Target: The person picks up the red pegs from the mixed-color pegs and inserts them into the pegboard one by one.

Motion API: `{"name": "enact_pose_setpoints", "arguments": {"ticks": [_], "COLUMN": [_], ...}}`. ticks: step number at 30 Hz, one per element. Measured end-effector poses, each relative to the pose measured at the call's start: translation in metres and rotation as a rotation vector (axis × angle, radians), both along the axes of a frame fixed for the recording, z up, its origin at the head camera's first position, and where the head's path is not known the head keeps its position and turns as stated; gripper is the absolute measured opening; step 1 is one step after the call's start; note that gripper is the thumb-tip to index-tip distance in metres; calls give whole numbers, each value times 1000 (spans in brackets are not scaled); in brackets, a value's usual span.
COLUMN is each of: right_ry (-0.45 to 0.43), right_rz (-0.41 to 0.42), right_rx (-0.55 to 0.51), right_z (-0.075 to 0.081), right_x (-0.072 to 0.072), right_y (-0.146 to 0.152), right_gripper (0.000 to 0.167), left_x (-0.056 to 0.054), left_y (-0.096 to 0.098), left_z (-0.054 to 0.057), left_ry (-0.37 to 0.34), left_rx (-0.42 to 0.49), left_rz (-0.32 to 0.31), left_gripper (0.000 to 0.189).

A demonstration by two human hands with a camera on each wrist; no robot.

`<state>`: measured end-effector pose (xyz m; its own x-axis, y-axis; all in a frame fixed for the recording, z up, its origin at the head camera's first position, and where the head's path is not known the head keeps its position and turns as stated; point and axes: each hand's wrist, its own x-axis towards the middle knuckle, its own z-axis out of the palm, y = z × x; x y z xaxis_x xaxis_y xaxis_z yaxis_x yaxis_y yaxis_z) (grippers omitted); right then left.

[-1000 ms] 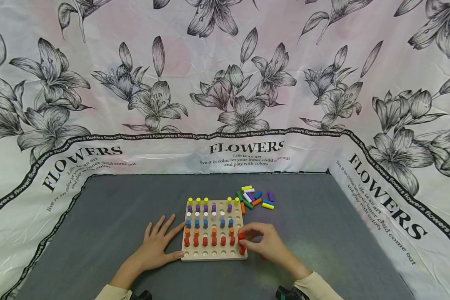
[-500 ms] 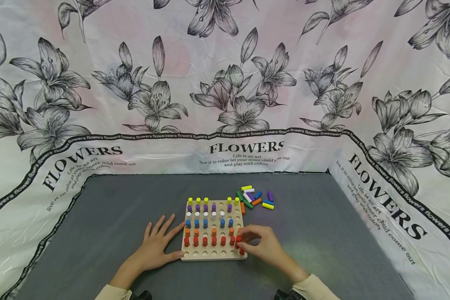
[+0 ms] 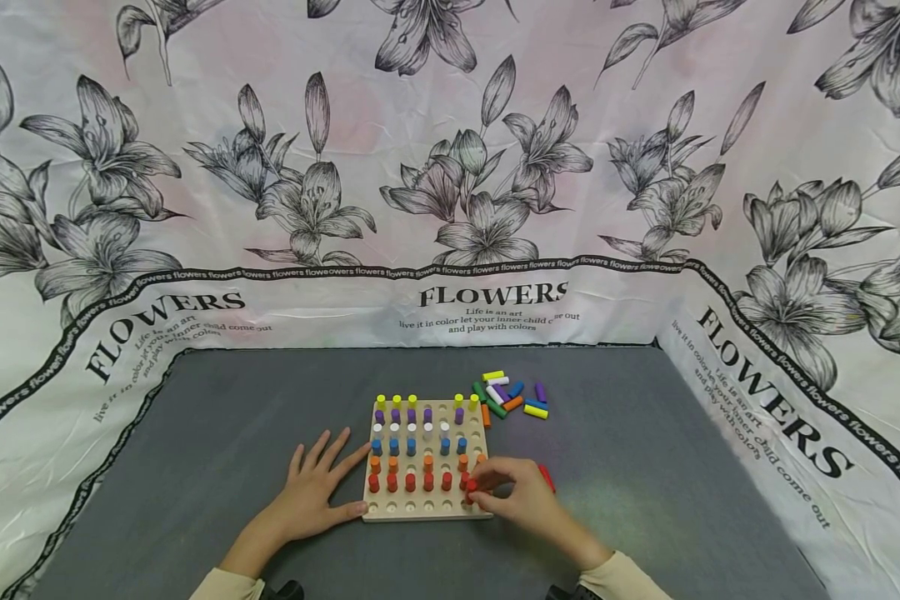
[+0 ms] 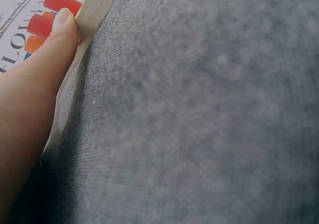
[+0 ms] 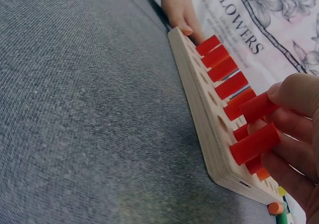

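A pale wooden pegboard (image 3: 420, 515) holds rows of coloured pegs, with a row of red pegs (image 3: 410, 483) near its front. My right hand (image 3: 521, 496) pinches a red peg (image 5: 258, 107) between thumb and fingertips, over the board's front right. Another red peg (image 5: 255, 144) stands in the frontmost row at the right corner, close to the lower fingers. My left hand (image 3: 311, 492) lies with fingers spread at the board's left side. Its thumb (image 4: 64, 27) rests on the front left corner, and its index fingertip is at the left edge.
Loose pegs in several colours lie behind the board's right side, among them an orange peg (image 3: 513, 403) and a yellow peg (image 3: 536, 412). Red pegs (image 3: 546, 477) lie on the grey table (image 3: 682, 467) just beyond the right hand. Flower-printed cloth (image 3: 487, 300) walls in the table.
My right hand has shifted slightly left and toward the front row with the red peg. Red pegs on the table behind it have come into view. The left hand stays in place.
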<state>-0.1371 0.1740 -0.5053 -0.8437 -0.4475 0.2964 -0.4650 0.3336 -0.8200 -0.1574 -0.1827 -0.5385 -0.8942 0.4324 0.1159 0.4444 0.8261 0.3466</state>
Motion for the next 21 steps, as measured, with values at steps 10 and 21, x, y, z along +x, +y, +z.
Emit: {"name": "enact_pose_setpoints", "arguments": {"ticks": [10, 21], "right_ry": [-47, -30], "right_rz": [-30, -45], "right_rx": [33, 41], "right_z": [-6, -12], "right_x": [0, 3], "right_y": [-1, -4], "right_gripper": [17, 17], "left_x": [-1, 0], "left_y": [0, 1], "left_z": [2, 1], "left_ry": [-6, -7], "left_rx": [13, 9], "left_rz": [-11, -6], "left_gripper": [83, 83]}}
